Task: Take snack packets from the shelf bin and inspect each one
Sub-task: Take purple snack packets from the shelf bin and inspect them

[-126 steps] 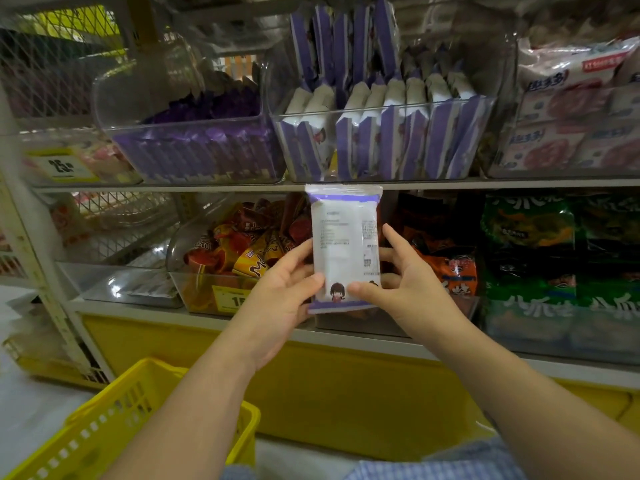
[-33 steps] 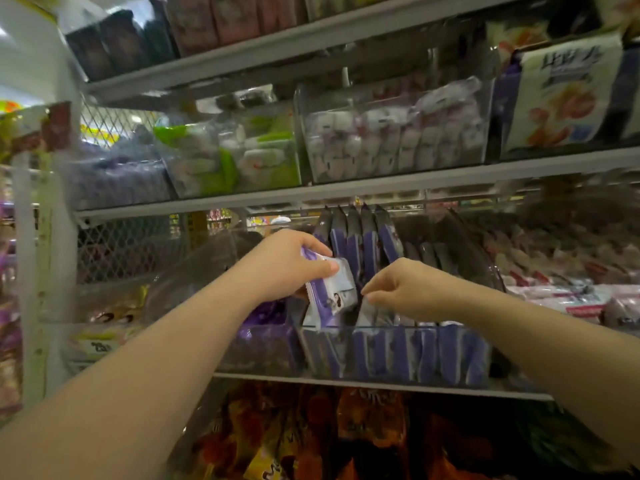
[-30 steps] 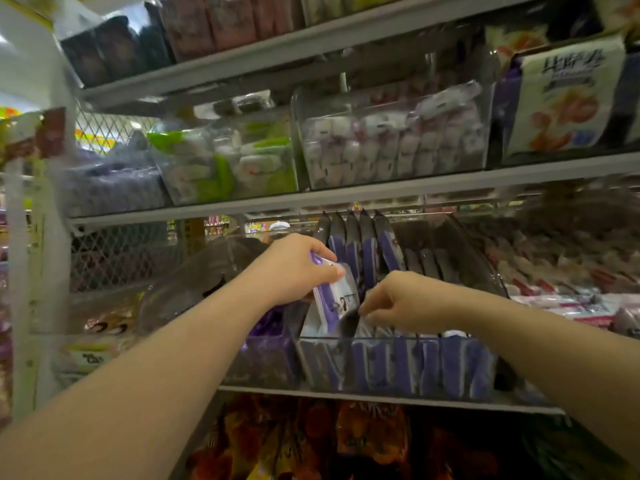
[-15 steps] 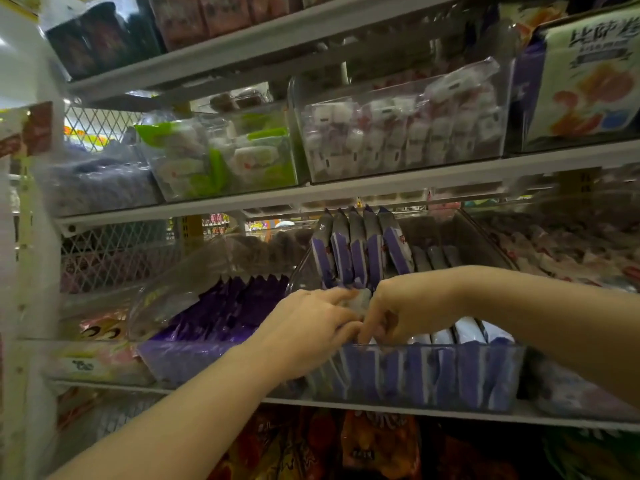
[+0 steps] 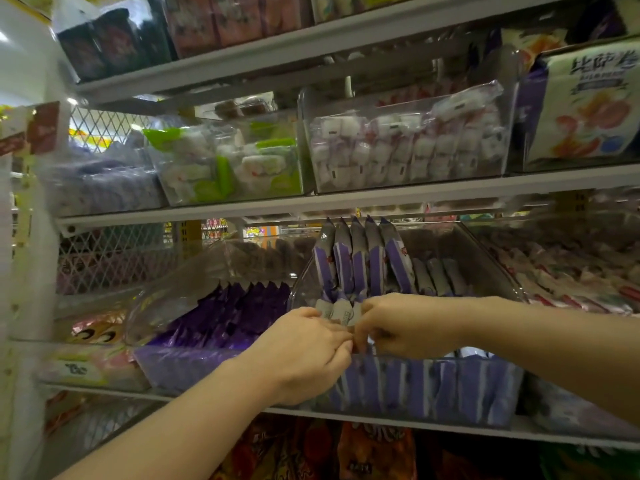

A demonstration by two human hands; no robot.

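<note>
My left hand (image 5: 304, 351) has dropped since a second ago. The snack packet (image 5: 341, 311) it held raised above the bin (image 5: 485, 265) now sits down in the front row, its white top just behind my curled, pinching fingers. My right hand (image 5: 408, 327) has closed in, with its fingertips touching the left's; whether it grips, I cannot tell.

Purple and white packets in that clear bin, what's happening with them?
A person at a shop shelf has both hands at the front of the clear bin of purple and white packets. The left hand and right hand meet over the front row, fingers curled at the white packet tops. Nothing is lifted out yet; whether either hand actually grips one is hidden.
</note>
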